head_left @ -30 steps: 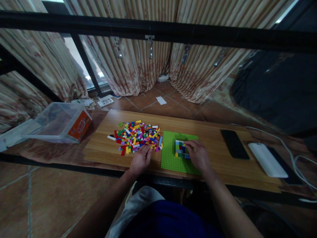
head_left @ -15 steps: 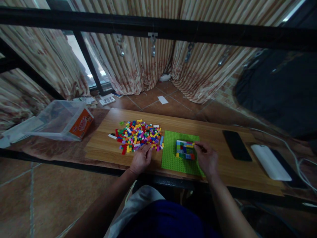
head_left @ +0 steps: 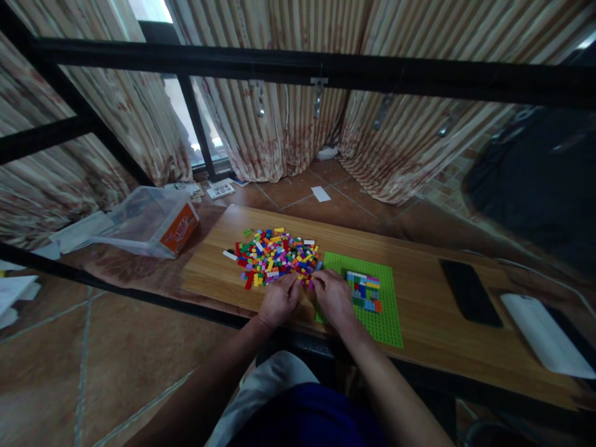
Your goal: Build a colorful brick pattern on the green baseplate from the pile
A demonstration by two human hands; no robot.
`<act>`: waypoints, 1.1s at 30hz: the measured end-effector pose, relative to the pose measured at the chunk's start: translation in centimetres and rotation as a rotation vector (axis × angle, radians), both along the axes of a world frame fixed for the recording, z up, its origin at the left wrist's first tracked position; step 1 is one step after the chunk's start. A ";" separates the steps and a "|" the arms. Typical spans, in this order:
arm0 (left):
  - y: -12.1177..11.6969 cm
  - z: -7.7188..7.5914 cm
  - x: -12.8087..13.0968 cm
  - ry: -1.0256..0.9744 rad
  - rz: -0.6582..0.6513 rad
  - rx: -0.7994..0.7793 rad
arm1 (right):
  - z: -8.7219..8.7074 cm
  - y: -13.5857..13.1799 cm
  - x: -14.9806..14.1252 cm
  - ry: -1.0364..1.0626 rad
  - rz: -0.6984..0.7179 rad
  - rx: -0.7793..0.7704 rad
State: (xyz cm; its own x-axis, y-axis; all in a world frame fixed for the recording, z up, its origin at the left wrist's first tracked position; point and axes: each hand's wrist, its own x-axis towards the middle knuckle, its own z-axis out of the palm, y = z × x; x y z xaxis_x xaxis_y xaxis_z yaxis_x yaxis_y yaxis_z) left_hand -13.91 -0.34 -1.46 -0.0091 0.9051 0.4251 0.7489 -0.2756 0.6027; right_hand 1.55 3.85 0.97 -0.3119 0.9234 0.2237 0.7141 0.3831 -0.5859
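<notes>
My left hand [head_left: 280, 299] is closed at the near edge of a pile of loose toy building bricks [head_left: 274, 253], its thumb and fingers pinched together. My right hand [head_left: 334, 297] is also pinched, close beside it over the left edge of a green studded baseplate [head_left: 387, 323]. Small yellow and purple bricks [head_left: 306, 281] show between the two sets of fingertips; which hand grips which is too small to tell. On the baseplate, just right of my right hand, stands a low rectangular structure of multicoloured bricks [head_left: 365, 292].
Everything lies on a wooden board [head_left: 419, 279]. A clear plastic bin [head_left: 139, 220] with an orange label is tipped at the left. At the right lie a black phone [head_left: 470, 292] and a white slab-shaped device [head_left: 544, 332] with a cable nearby. A black metal bar [head_left: 279, 65] crosses beyond the board.
My right hand has left the brick structure and moved left to the pile, meeting my left hand. The view has swung left, so everything appears shifted right.
</notes>
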 end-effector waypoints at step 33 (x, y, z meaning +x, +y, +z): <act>-0.1 -0.7 0.3 -0.157 0.046 -0.129 | -0.4 6.0 0.0 -0.163 0.031 0.006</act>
